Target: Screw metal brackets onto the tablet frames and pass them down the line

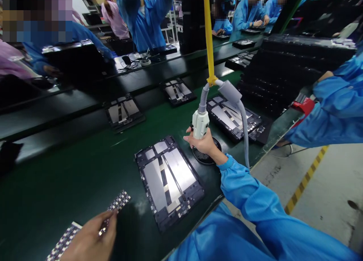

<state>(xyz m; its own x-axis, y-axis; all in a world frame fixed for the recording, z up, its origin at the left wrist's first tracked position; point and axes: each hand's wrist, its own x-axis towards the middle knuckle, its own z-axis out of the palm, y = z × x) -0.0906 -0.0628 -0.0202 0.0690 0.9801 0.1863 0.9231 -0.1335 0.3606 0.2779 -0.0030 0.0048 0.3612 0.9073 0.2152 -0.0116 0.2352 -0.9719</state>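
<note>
My left hand (90, 236) is closed, its fingers pinched on a dark strip (121, 201) covered in small pale squares. A similar checkered sheet (64, 241) lies partly under that hand. My right hand (204, 144) grips a white electric screwdriver (200, 122), which hangs from a yellow strap (209, 38) and has a grey cable (244, 128). Beneath that hand is a round black dish (202, 157) with small parts in it, partly hidden. Between my hands an opened tablet (181, 166) lies flat, silvery battery panels and dark ribbon strips facing up.
More opened tablets (124, 111), (178, 91) and one at right (227, 115) lie on the green bench (85, 170). Stacked black trays (283, 72) stand at right beside a co-worker's blue sleeve (340, 110). Other people work across the line.
</note>
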